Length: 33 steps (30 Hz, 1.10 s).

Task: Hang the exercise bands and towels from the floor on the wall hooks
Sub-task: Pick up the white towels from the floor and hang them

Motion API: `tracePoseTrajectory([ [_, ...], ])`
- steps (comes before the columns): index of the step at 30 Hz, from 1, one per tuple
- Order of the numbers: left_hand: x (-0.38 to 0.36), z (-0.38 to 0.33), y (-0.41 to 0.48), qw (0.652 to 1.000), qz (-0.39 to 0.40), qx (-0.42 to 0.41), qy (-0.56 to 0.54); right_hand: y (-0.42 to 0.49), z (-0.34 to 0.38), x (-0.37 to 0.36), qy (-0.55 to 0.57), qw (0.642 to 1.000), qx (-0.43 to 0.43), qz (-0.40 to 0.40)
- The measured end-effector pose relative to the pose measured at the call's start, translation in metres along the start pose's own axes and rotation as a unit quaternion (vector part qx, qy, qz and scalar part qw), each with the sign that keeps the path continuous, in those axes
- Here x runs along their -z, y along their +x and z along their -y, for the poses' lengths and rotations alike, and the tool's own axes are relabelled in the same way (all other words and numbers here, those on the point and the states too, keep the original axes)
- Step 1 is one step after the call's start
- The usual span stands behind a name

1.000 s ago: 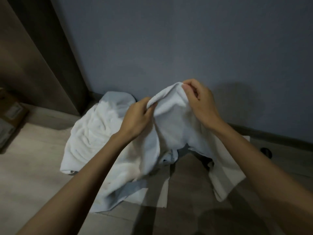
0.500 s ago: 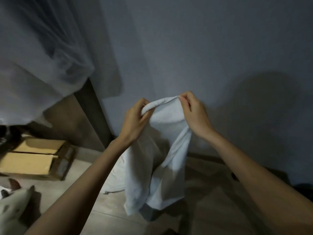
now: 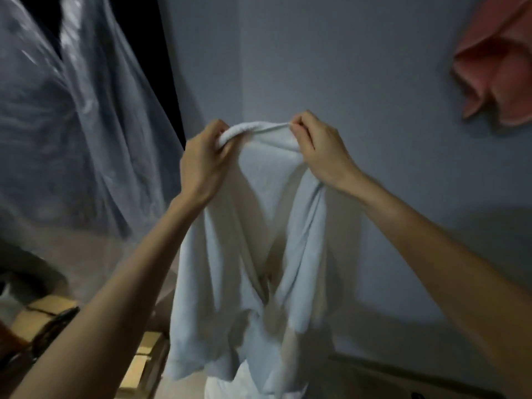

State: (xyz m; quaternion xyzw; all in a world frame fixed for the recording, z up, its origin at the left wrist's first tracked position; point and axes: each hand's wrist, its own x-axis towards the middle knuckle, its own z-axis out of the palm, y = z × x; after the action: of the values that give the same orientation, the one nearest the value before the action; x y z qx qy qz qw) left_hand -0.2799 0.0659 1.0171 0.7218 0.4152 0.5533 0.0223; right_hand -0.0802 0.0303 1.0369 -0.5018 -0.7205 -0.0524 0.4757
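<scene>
A white towel (image 3: 244,254) hangs in long folds in front of the grey wall, held up by its top edge. My left hand (image 3: 203,162) grips the left end of that edge. My right hand (image 3: 319,152) pinches the right end of it, a short stretch of hem taut between the two. The towel's lower end reaches down near the floor, where more white cloth (image 3: 230,387) lies. A pink towel (image 3: 501,64) hangs on the wall at the upper right; its hook is hidden. No exercise bands are in view.
A clear plastic sheet (image 3: 72,125) hangs at the left beside a dark gap. Cardboard boxes (image 3: 144,367) sit on the floor at the lower left. A dark skirting board (image 3: 403,372) runs along the wall's foot at the lower right.
Both hands have lifted the white towel off the floor and raised it up in front of the wall. The view has tilted upward, bringing the pink towel into sight.
</scene>
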Motion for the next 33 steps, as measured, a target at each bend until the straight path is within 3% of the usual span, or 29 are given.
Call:
tracePoseTrajectory([
  [3,0.020,-0.011,0.017,0.996,-0.051,-0.044,0.057,0.021,0.023,0.008,-0.061,0.991,0.077,-0.089],
  [5,0.014,-0.001,0.002,0.994,0.013,-0.051,0.101,0.000,0.024,-0.004,-0.115,0.988,0.057,-0.090],
  [7,0.008,0.020,-0.025,0.969,0.188,-0.025,0.155,-0.031,0.012,-0.022,-0.132,0.986,-0.017,0.098],
  [8,0.011,0.029,-0.036,0.956,0.237,-0.014,0.172,-0.043,0.006,-0.025,-0.125,0.973,-0.041,0.191],
  [9,0.014,0.035,-0.043,0.956,0.240,-0.007,0.167,-0.049,0.004,-0.024,-0.115,0.969,-0.045,0.214],
  [10,0.017,0.036,-0.045,0.968,0.199,-0.019,0.152,-0.047,0.003,-0.022,-0.102,0.978,-0.044,0.178],
  [13,0.017,0.022,-0.023,0.981,0.066,-0.113,0.143,-0.025,0.014,-0.013,-0.102,0.994,-0.012,-0.042],
  [14,0.018,0.020,-0.015,0.978,0.078,-0.119,0.150,-0.022,0.014,-0.013,-0.115,0.992,-0.008,-0.047],
  [17,0.014,0.033,-0.017,0.945,0.210,-0.127,0.216,-0.030,-0.002,-0.015,-0.121,0.989,-0.060,0.064],
  [19,0.012,0.041,-0.027,0.938,0.239,-0.114,0.223,-0.034,-0.005,-0.016,-0.102,0.990,-0.069,0.062],
  [23,0.010,0.034,-0.016,0.980,0.149,-0.078,0.110,-0.013,0.017,-0.018,-0.066,0.997,-0.039,0.017],
  [27,0.006,0.018,-0.014,0.977,0.066,-0.118,0.163,0.007,0.029,-0.016,-0.029,0.999,-0.031,0.004],
  [30,0.001,0.004,-0.020,0.968,0.011,-0.143,0.207,0.018,0.038,-0.010,-0.061,0.998,-0.002,0.030],
  [33,-0.002,-0.007,-0.018,0.981,-0.022,-0.110,0.157,0.023,0.042,-0.006,-0.088,0.995,0.014,0.054],
])
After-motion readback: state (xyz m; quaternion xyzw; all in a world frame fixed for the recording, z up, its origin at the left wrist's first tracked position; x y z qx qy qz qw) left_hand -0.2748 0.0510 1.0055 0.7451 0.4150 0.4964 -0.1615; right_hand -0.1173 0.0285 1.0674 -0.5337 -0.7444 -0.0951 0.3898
